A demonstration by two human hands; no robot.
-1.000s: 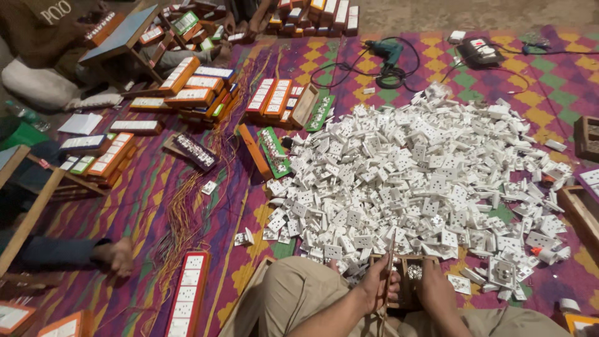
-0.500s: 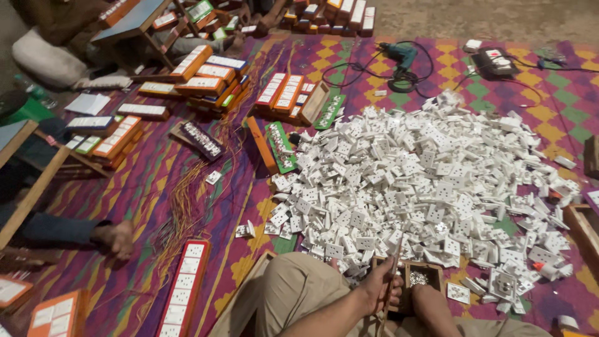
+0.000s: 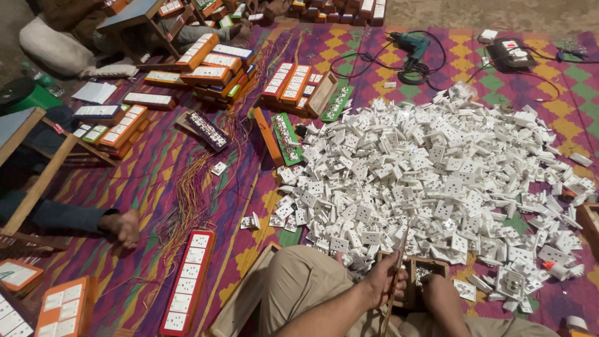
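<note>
The left hand [image 3: 384,284] is closed on a thin wooden stick [image 3: 395,274] and has dropped lower in view than a second ago. The right hand [image 3: 430,293] has gone down into the small wooden box [image 3: 417,278] of tiny metal bits, where its grip cannot be told. Just beyond lies the heap of white sockets [image 3: 430,175], unchanged. Farther off on the patterned mat [image 3: 156,168] are orange-edged socket boards [image 3: 209,68], and past them a teal drill [image 3: 409,43].
</note>
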